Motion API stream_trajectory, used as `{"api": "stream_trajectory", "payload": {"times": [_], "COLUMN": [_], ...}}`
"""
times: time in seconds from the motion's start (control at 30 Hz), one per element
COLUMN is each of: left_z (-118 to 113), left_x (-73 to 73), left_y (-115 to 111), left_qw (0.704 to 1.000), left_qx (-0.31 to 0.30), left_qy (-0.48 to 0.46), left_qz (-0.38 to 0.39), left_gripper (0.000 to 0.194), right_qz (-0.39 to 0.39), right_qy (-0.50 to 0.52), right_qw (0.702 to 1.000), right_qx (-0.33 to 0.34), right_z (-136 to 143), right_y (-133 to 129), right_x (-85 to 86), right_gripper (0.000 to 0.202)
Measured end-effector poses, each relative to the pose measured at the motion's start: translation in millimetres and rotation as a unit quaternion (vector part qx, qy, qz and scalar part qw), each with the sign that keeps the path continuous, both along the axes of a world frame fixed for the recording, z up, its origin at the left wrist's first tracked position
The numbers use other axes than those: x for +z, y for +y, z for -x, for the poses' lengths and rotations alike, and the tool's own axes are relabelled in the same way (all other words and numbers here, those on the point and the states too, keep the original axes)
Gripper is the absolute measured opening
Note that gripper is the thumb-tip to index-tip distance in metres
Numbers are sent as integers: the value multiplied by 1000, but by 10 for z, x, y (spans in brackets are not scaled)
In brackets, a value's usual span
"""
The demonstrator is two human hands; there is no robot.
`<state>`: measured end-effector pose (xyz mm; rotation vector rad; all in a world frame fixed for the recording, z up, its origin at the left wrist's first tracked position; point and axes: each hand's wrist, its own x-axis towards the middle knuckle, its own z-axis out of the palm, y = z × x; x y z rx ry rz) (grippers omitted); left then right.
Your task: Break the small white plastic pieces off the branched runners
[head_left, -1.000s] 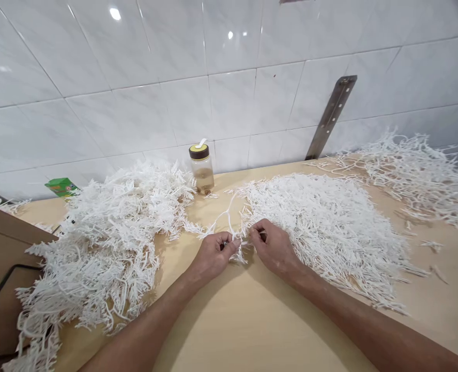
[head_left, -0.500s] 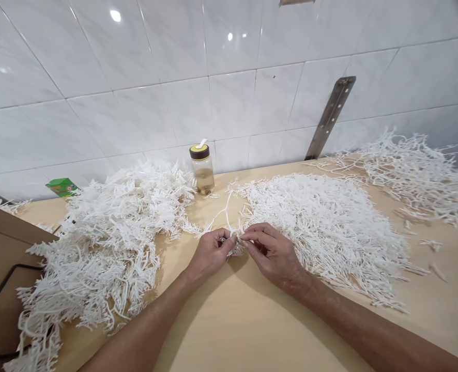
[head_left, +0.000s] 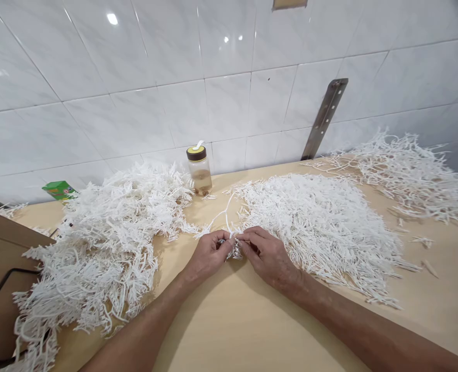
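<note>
At the middle of the table, my left hand (head_left: 210,253) pinches a white branching strand (head_left: 226,221) between thumb and fingers. A small bunch of white twig-like pieces (head_left: 235,252) shows between the two hands, close under the fingertips. My right hand (head_left: 268,257) is closed, its thumb and fingertips pressed together at that bunch and touching the left fingertips. Exactly which piece the right fingers hold is hidden. Beyond the hands, the strand's thin branches lie on the table, reaching toward the piles.
A tangled white pile (head_left: 108,253) lies left, a flatter pile of short pieces (head_left: 314,222) right, and looser strands (head_left: 411,173) far right. Against the tiled wall stand a bottle (head_left: 201,174) and a metal strip (head_left: 325,119). A green box (head_left: 59,189) and brown cardboard (head_left: 4,232) are left.
My right fingertips have come slightly left, in against the left hand. More of the bunch shows between the hands. The whole view has shifted a little.
</note>
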<state>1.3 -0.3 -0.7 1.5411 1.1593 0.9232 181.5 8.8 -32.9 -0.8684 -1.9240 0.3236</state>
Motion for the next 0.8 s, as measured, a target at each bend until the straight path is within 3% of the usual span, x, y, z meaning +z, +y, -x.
{"api": "stream_trajectory", "payload": {"times": [0.23, 0.43, 0.57, 0.8], "left_z": [-47, -52, -53, -57], "left_x": [15, 27, 8, 12], "left_y": [-37, -45, -57, -20], "left_qw": [996, 992, 996, 994], "left_qx": [35, 26, 25, 93], "left_qy": [69, 104, 73, -39], "left_qz": [-47, -73, -49, 42], "left_gripper": [27, 23, 28, 42], "right_qz": [6, 14, 25, 144], "right_qy": [-42, -90, -46, 37], "right_qw": [999, 993, 989, 978], "right_qx": [-31, -69, -137, -144], "right_z": [10, 53, 23, -61], "right_y": [-16, -7, 120, 157], "right_x": [7, 11, 14, 58], "right_gripper": [12, 13, 15, 11]}}
